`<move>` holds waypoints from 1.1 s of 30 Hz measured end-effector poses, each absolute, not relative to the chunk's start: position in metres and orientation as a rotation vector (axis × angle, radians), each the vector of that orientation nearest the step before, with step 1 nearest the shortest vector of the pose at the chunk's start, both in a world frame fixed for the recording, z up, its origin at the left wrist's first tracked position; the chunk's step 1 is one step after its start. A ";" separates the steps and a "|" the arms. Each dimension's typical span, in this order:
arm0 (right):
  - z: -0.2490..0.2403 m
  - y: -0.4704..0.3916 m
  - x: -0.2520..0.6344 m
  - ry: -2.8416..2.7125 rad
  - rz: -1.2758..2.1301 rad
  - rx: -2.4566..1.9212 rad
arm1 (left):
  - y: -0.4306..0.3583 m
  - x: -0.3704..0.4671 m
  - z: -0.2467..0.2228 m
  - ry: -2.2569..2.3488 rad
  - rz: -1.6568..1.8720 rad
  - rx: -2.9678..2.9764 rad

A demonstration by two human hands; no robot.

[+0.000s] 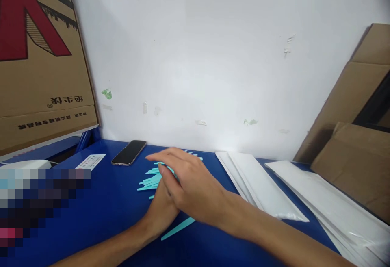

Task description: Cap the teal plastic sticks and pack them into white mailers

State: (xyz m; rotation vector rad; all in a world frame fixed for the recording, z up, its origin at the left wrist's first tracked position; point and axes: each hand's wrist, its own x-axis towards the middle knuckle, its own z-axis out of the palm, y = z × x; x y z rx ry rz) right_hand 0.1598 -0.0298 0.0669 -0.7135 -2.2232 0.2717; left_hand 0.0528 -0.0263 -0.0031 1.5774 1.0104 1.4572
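Note:
Several thin turquoise sticks [150,181] with tapered ends lie in a pile on the blue table [122,202]. My right hand [193,185] crosses over my left hand [164,204], covering its fingers and part of the pile. The right fingers point left, with the thumb a little apart from them; whether they touch a stick is hidden. Only the wrist and back of my left hand show, close against the pile. One longer turquoise piece [178,229] sticks out below both hands, toward the front.
A black phone [129,153] and a printed card [91,161] lie at the left. White packets [262,181] and more white packets [329,202] are on the right. Cardboard boxes [39,88] stand at both sides; the white wall [195,55] is behind.

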 end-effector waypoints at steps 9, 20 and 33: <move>0.072 -0.027 0.169 -2.025 0.356 -0.619 | -0.018 0.053 -0.015 0.998 1.297 1.589; 0.034 -0.056 0.231 -1.615 0.593 -1.019 | -0.028 0.039 0.027 0.739 0.668 1.031; -0.005 -0.068 0.230 -1.408 1.368 -0.909 | -0.037 0.054 0.004 0.659 0.604 1.116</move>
